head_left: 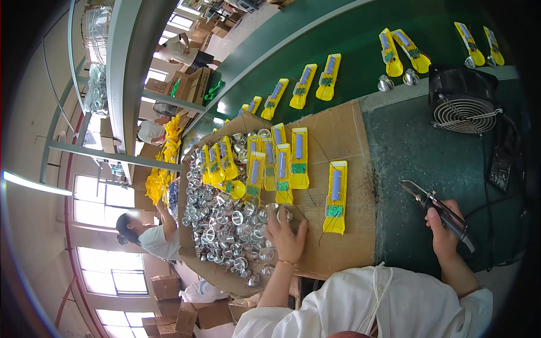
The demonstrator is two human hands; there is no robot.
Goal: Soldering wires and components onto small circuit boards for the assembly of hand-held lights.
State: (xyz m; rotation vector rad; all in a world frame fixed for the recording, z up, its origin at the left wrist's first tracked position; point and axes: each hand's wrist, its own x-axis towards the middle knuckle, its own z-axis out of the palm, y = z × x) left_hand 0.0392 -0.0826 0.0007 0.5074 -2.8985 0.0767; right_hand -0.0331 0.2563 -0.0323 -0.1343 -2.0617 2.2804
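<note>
1. The person's left hand (287,239) is at the centre of the frame, its fingertips touching the right edge of a heap of shiny, silver, bowl-shaped cups (222,228). Thumb and fingers are apart; the fingertips are blurred, so I cannot tell whether they grip a cup.
2. The right hand (445,236), right of centre, is closed around a slim black-handled soldering tool with a thin metal tip (453,222). The tip points to the upper left.
3. A long, spoon-shaped yellow plastic housing (335,226) lies between the two hands, nearer the left and apart from both. It bears a smooth lilac-blue cylinder (336,185), a small green circuit board (334,211) and thin dark wires.
4. More such yellow housings (302,183) sit just above the left hand, some overlapping, partly over the cups.
5. A brown carton (194,87) at upper left and a white sack (205,291) at lower left bear marks too small to read.
6. Matt brown cardboard (352,138) lies under the single housing; a dark green, speckled work surface (394,149) adjoins it on the right.
7. A black fan with a round wire grille (465,112) stands at upper right.
</note>
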